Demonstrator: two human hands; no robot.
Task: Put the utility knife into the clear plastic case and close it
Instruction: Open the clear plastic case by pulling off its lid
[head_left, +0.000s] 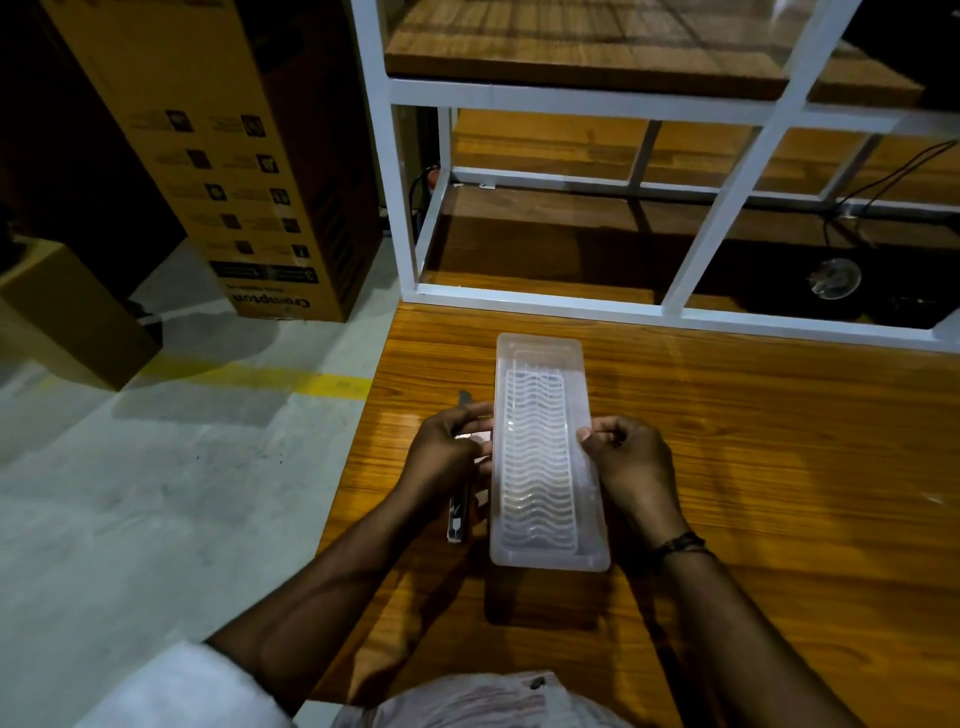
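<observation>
A long clear plastic case (545, 364) with a wavy ribbed pattern lies lengthwise on the wooden table (753, 467). My left hand (449, 447) has its fingers closed on the case's left edge. My right hand (631, 462) pinches the right edge. A slim metal utility knife (458, 512) lies on the table just left of the case and parallel to it. Its middle is hidden under my left hand, and its tip shows beyond my fingers. I cannot tell whether the lid sits fully shut.
A white metal shelf frame (571, 306) with wooden boards stands at the table's far edge, with black cables (883, 192) behind it. The table's left edge drops to a concrete floor (156, 493). Cardboard boxes (218, 171) stand at the far left.
</observation>
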